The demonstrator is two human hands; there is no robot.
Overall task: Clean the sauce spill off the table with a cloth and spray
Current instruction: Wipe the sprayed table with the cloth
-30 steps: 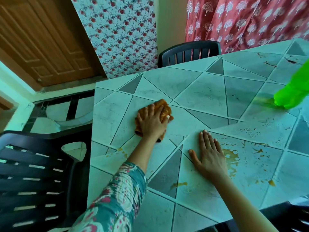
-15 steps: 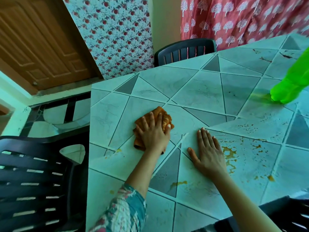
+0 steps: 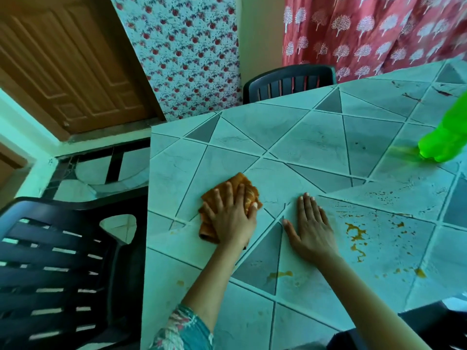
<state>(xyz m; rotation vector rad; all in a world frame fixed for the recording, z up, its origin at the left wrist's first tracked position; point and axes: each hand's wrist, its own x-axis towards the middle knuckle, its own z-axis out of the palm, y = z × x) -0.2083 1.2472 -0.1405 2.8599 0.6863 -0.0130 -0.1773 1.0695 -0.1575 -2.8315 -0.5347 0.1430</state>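
The orange cloth [image 3: 246,185] lies bunched on the bench [image 3: 303,142], near its left edge, under the left hand [image 3: 231,221]. This hand's grip is open: the fingers lie spread and nearly straight on top of the cloth and press it down, with the thumb at the cloth's right side. Since a second ago the hand and cloth have slid a little toward the person, so the left hand is now almost level with the right hand [image 3: 312,231]. The right hand has stayed put. Its grip is open too, flat on the bench and holding nothing. Just to its right is the sauce spill [image 3: 356,233], orange-brown squiggles and dots. The cloth is on the other side of that hand and does not touch the spill. A smaller smear [image 3: 280,274] lies nearer the person. The green spray bottle [image 3: 444,140] stands well apart at the right edge, blurry and partly cut off, where it was before. One dark plastic chair [image 3: 50,261] sits left of the bench.
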